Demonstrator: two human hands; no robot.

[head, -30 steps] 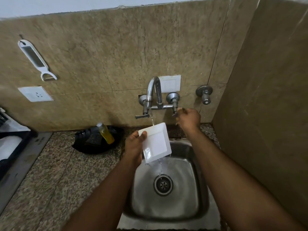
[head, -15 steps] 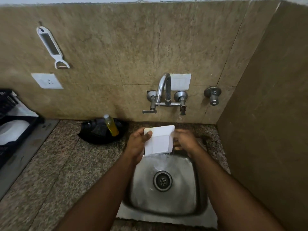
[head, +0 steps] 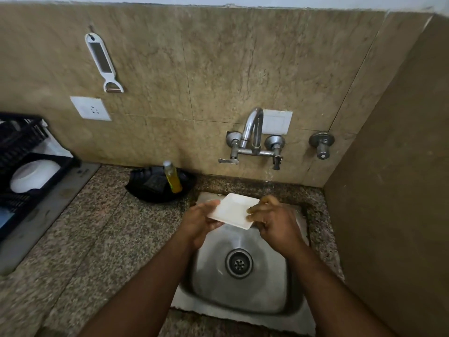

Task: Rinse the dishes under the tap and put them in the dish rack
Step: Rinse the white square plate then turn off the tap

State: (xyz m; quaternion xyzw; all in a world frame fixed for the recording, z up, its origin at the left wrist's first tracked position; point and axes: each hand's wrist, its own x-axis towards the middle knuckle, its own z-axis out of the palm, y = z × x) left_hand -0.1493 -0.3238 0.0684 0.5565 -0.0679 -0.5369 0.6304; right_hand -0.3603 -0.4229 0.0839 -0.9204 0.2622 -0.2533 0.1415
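Both hands pinch the square white plate [head: 232, 210] by opposite edges over the sink [head: 243, 300].
Left hand [head: 199, 218] grips its left rim, right hand [head: 272, 220] its right; wet, stiff and probably slippery and breakable, so edge holds suit.

Peeler [head: 103, 61] hung on wall above socket [head: 90, 108]. Soap bottle [head: 173, 177] leaned in black tray [head: 155, 190] on counter [head: 97, 229].

White square plate [head: 232, 210], shallow, tilted nearly flat above the steel sink [head: 243, 295], gripped at opposite edges. Black dish rack [head: 21, 152] far left, holding one white bowl [head: 34, 175].
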